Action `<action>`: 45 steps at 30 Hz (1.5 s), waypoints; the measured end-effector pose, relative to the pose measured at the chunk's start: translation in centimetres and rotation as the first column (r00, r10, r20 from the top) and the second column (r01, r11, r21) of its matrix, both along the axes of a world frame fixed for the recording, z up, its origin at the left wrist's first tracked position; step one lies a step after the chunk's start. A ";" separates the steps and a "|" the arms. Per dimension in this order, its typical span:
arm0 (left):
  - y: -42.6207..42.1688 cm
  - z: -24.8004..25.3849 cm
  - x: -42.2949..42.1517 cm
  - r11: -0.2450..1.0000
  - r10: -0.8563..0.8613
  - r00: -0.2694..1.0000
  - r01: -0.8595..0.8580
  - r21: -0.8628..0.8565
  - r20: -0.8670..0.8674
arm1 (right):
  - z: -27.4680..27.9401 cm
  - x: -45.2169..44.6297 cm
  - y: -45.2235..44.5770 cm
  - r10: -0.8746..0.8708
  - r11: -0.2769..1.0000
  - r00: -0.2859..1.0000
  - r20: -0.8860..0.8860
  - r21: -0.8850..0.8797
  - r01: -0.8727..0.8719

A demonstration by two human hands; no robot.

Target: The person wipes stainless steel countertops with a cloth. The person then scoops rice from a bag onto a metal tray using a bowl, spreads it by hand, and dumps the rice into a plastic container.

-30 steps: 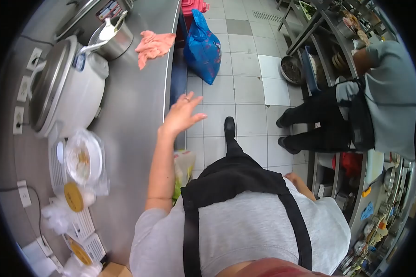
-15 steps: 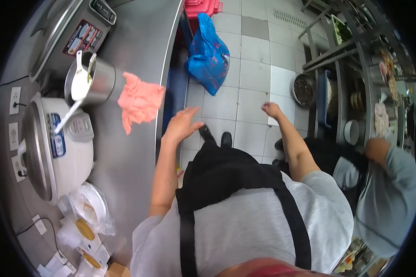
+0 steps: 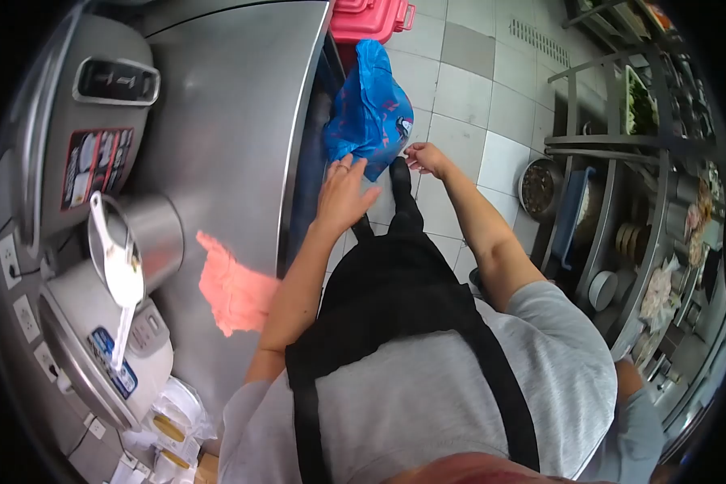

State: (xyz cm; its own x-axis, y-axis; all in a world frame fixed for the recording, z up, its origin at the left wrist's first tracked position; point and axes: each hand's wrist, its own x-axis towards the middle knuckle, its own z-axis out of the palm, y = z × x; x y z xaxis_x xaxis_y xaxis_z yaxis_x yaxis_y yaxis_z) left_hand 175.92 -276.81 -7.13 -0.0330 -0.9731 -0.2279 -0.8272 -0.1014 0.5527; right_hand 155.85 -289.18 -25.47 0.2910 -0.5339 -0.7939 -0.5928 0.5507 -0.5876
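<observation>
A blue plastic bag [image 3: 371, 109] with reddish print stands on the floor beside the steel counter, its top gathered upward. My left hand [image 3: 345, 196] is over the near side of the bag, fingers spread and pointing toward it; whether the fingertips touch it I cannot tell. To the right of the bag is my right hand [image 3: 429, 160], its fingers loosely bent and slightly apart, with nothing visible in them. On the counter, beside my left forearm, lies a crumpled pink cloth [image 3: 232, 286].
The steel counter [image 3: 226, 105] holds a rice cooker [image 3: 109, 323], another cooker [image 3: 97, 113] and a metal pot [image 3: 157, 242] with a white ladle [image 3: 121, 274]. A pink bin [image 3: 367, 20] is beyond the bag. Right: shelving [image 3: 597, 153], a pan [image 3: 540, 187] and another person's sleeve [image 3: 637, 423].
I have moved forward toward the blue bag. Both hands are now close to it, the right one having come inward with its fingers loosened. The other person has mostly left view at lower right.
</observation>
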 end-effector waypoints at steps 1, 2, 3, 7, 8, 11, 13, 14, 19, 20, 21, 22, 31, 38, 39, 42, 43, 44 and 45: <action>-1.1 -1.7 -0.1 0.999 0.005 1.000 -0.004 0.032 -0.003 | -1.5 0.4 -0.7 -0.042 0.999 0.999 0.020 0.014 0.042; -2.3 -3.8 -0.2 0.998 0.062 0.998 -0.063 0.027 0.014 | -3.2 1.0 -1.5 -0.045 0.998 0.999 0.014 -0.048 0.046; -4.1 -6.0 -0.4 0.992 0.130 0.991 -0.130 0.004 0.031 | -5.2 1.6 -2.9 -0.032 0.999 0.999 0.010 -0.030 0.032; -7.7 -12.1 -0.2 0.975 0.222 0.975 -0.222 -0.001 0.002 | -9.4 4.4 -3.2 0.104 0.886 0.984 -0.143 -0.437 -0.157; -8.5 -13.1 -0.3 0.959 0.282 0.958 -0.279 0.057 -0.053 | -9.4 5.4 -3.3 0.072 0.939 0.994 -0.082 -0.331 -0.095; -11.3 -16.1 -0.3 0.910 0.394 0.916 -0.378 0.173 -0.075 | -7.8 7.1 -4.5 0.046 0.984 0.997 -0.056 -0.172 -0.055; -12.6 -17.6 -0.4 0.879 0.438 0.898 -0.418 0.229 -0.043 | -7.5 7.5 -4.8 0.243 0.933 0.969 -0.036 -0.264 -0.244; -13.0 -18.2 -0.6 0.845 0.496 0.868 -0.477 0.244 -0.021 | -8.0 7.8 -4.3 0.201 0.942 0.979 0.042 -0.283 -0.182; -12.9 -20.7 1.1 0.780 0.554 0.825 -0.470 0.412 -0.108 | -4.8 6.6 -5.3 0.207 0.964 0.964 0.166 -0.201 -0.172; -12.7 -20.9 1.4 0.765 0.584 0.811 -0.535 0.359 -0.036 | -4.4 6.1 -5.4 0.171 0.968 0.969 0.180 -0.214 -0.131; -12.5 -21.1 1.8 0.749 0.611 0.791 -0.592 0.298 0.035 | -3.7 5.5 -5.7 0.174 0.968 0.968 0.182 -0.213 -0.134; -12.6 -20.9 2.5 0.730 0.626 0.779 -0.601 0.324 0.035 | -2.9 4.8 -6.1 0.027 0.999 0.963 0.267 -0.038 -0.017; -9.7 -18.1 4.4 0.770 0.233 0.839 -0.468 0.434 0.492 | 3.1 -3.3 -6.3 -0.280 0.953 0.933 0.226 0.184 0.241; -10.8 -17.4 7.0 0.103 0.990 0.135 -0.867 0.487 0.032 | 3.0 -4.2 -6.2 -0.283 0.949 0.957 -0.062 0.125 0.288; -12.1 -13.7 5.2 0.335 0.935 0.355 -0.859 0.388 -0.021 | 3.1 -3.6 -6.5 -0.278 0.953 0.959 -0.047 0.107 0.282; -12.8 -5.6 0.5 0.853 0.438 0.831 -0.505 -0.133 -0.342 | 6.0 0.3 -6.9 -0.191 0.514 0.966 -0.172 -0.856 -0.050; -12.5 -3.0 -0.6 0.900 0.270 0.908 -0.356 -0.252 -0.319 | 7.1 2.3 -7.2 -0.200 0.491 0.967 -0.157 -0.870 -0.040; -12.0 0.7 -0.8 0.966 0.168 0.887 -0.235 -0.107 -0.429 | 8.1 4.2 -7.6 -0.063 0.437 0.994 -0.085 -0.898 -0.049; -11.3 2.8 -0.6 0.984 0.047 0.865 -0.128 -0.127 -0.500 | 9.0 5.9 -7.9 0.078 0.381 0.997 -0.026 -0.923 -0.054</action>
State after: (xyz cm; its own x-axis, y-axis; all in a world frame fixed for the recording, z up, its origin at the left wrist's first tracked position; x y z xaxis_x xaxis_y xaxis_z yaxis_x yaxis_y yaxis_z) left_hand 175.29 -288.14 -4.33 -0.0150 -0.9984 -0.0548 -0.4340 -0.0428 0.8999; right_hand 161.79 -297.06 -16.51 0.3685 -0.9120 0.1805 -0.5835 -0.3780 -0.7187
